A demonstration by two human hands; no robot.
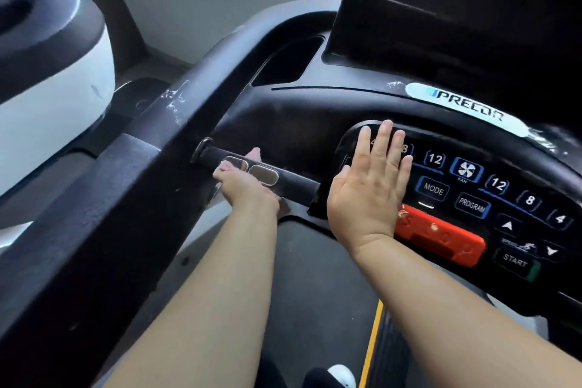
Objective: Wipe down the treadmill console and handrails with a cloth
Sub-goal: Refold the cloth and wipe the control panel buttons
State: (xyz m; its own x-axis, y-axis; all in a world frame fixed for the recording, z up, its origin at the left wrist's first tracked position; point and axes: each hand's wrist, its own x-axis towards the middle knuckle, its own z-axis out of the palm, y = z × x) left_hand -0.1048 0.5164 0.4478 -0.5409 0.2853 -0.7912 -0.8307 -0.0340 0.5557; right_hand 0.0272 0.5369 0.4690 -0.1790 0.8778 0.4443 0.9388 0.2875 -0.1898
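I have the left hand (242,186) up against the short grip bar (296,189) that runs from the side handrail (126,183) to the console (299,116), just by its two metal sensor plates (263,175). The cloth (255,154) is in that hand: a pale corner shows above the bar and another bit at the thumb side. Most of the fingers are hidden behind the bar, so I judge rather than see that they curl round it with the cloth pressed between. The right hand (365,198) lies flat on the left end of the keypad (472,195), fingers straight and close together, thumb out, holding nothing; its heel sits just beside the red stop button (441,236). I read this as the handrail step, with the grip bar being wiped and the right hand only bracing. Next I would slide the cloth along the bar towards the console, turning the wrist so the far side and the sensor plates get covered, then move out along the side handrail, where pale scuffs show. The bracing palm rests on live-looking keys, so I would press lightly and keep off the stop button.
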